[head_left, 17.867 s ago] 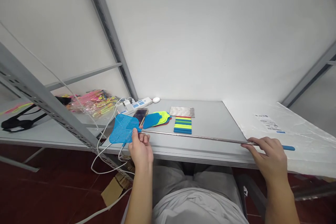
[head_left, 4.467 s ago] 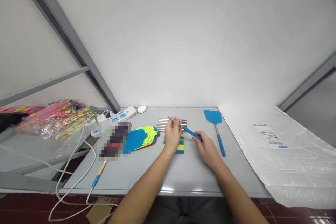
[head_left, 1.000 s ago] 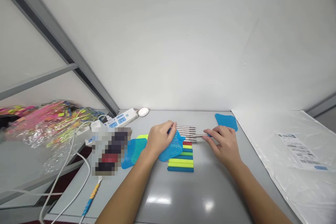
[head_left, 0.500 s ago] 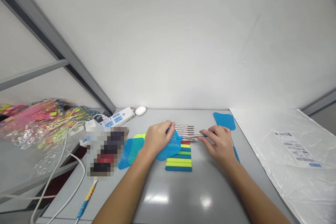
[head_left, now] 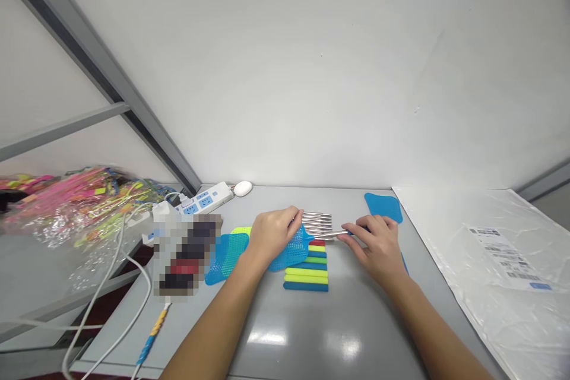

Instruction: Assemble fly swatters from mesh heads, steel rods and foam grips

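Note:
My left hand [head_left: 275,236] is closed on the blue mesh head of a fly swatter [head_left: 291,252]. From its neck a metal rod runs right to my right hand [head_left: 374,243], whose thumb and fingers pinch the rod's far end, where a bit of dark blue shows. Beneath and behind lie several silver metal rods [head_left: 318,222] side by side. Nearer me is a row of coloured handles [head_left: 306,279], blue, yellow, green and red, partly covered by the blue head. More swatter heads [head_left: 227,258], blue, teal and yellow, lie left of my left wrist.
Beyond my right hand lies another blue swatter head [head_left: 383,208]. A white plastic sheet [head_left: 485,261] with a label covers the right side. At left are a power strip [head_left: 207,199], a white mouse-shaped object [head_left: 243,189], a pixelated item, cables [head_left: 107,279] and bagged colourful items [head_left: 84,196].
The view has shifted slightly, so everything sits a little further right. Both hands keep their hold on the swatter; the rod between them looks about the same.

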Demonstrator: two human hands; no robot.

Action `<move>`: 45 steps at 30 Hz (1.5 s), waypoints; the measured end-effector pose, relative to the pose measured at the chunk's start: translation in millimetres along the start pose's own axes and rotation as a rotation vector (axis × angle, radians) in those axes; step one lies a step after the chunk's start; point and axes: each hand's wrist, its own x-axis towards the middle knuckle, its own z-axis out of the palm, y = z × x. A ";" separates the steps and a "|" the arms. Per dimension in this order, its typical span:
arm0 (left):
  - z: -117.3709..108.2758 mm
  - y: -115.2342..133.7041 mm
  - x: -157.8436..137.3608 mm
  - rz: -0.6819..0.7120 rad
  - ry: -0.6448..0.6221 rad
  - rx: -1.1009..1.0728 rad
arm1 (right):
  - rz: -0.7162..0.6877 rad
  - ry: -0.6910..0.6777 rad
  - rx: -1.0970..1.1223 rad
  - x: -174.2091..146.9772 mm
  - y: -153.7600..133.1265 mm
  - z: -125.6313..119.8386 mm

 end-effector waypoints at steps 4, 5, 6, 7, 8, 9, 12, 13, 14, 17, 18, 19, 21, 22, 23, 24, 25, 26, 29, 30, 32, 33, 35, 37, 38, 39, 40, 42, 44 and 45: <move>0.5 4.1 -1.0 0.015 0.014 0.024 | -0.021 -0.003 -0.001 -0.5 -4.9 0.4; 0.5 5.1 -1.2 0.016 0.020 0.029 | -0.021 -0.003 0.000 -0.7 -6.3 0.5; 0.5 6.0 -1.4 0.019 0.025 0.032 | -0.017 -0.005 0.003 -0.8 -7.7 0.6; 0.3 6.7 -1.6 0.022 0.030 0.034 | -0.012 -0.007 0.006 -0.9 -9.0 0.7; 0.0 7.2 -1.7 0.025 0.035 0.035 | -0.005 -0.012 0.010 -0.9 -10.3 0.8; -0.4 7.5 -1.8 0.029 0.039 0.032 | 0.004 -0.018 0.016 -0.8 -11.3 1.0; -3.1 6.8 -1.4 0.034 0.061 0.022 | 0.028 -0.021 0.039 -0.2 -13.0 2.0; -4.8 6.0 -0.8 0.031 0.088 -0.004 | 0.040 -0.016 0.047 0.0 -13.0 2.4; -6.8 4.8 0.0 0.022 0.131 -0.055 | 0.056 -0.009 0.055 0.2 -12.7 2.8; -14.8 -1.2 4.2 -0.089 0.327 -0.363 | 0.122 0.024 0.068 0.0 -9.3 3.4; -17.4 -3.6 5.9 -0.156 0.379 -0.491 | 0.143 0.041 0.068 -0.2 -7.6 3.4; -19.5 -5.9 7.7 -0.232 0.387 -0.612 | 0.161 0.059 0.065 -0.5 -5.7 3.4; -21.7 -8.9 10.5 -0.386 0.237 -0.870 | 0.193 0.098 0.056 -0.9 -1.9 3.3; -21.3 -9.2 11.2 -0.455 0.096 -1.008 | 0.202 0.112 0.051 -1.2 -0.3 3.2; -19.9 -8.4 11.4 -0.516 -0.054 -1.142 | 0.206 0.119 0.049 -1.3 0.9 3.3; -17.6 -6.6 11.0 -0.569 -0.185 -1.260 | 0.204 0.121 0.047 -1.4 1.8 3.3; -14.7 -4.0 10.3 -0.615 -0.274 -1.356 | 0.199 0.119 0.044 -1.5 2.3 3.3; -11.3 -0.9 9.5 -0.654 -0.316 -1.425 | 0.192 0.116 0.040 -1.5 2.5 3.3; -1.9 8.0 7.3 -0.728 -0.318 -1.502 | 0.180 0.114 0.015 -1.1 1.9 2.2; 0.5 10.0 7.0 -0.743 -0.308 -1.507 | 0.178 0.116 0.005 -0.8 1.3 1.5; 4.1 11.8 6.6 -0.757 -0.286 -1.500 | 0.170 0.118 -0.015 0.2 -0.3 0.0; 5.5 11.7 6.4 -0.757 -0.275 -1.491 | 0.169 0.117 -0.026 0.7 -1.2 -0.8; 8.1 10.7 5.9 -0.748 -0.257 -1.468 | 0.174 0.112 -0.048 1.7 -3.4 -2.0; 10.3 9.7 5.3 -0.740 -0.245 -1.439 | 0.181 0.100 -0.070 2.4 -5.1 -2.5; 11.2 9.6 5.2 -0.740 -0.241 -1.429 | 0.181 0.094 -0.078 2.5 -5.5 -2.4; 11.7 9.9 5.3 -0.740 -0.240 -1.424 | 0.183 0.090 -0.081 2.6 -5.5 -2.0; 11.7 10.6 5.6 -0.739 -0.243 -1.422 | 0.185 0.085 -0.080 2.7 -5.1 -1.5; 10.2 12.4 6.7 -0.730 -0.252 -1.412 | 0.191 0.070 -0.072 2.7 -3.2 -0.3; 6.8 13.0 7.9 -0.720 -0.262 -1.391 | 0.189 0.040 -0.052 3.0 -0.6 0.7; 4.6 12.1 8.2 -0.720 -0.273 -1.389 | 0.181 0.019 -0.036 3.2 0.5 0.8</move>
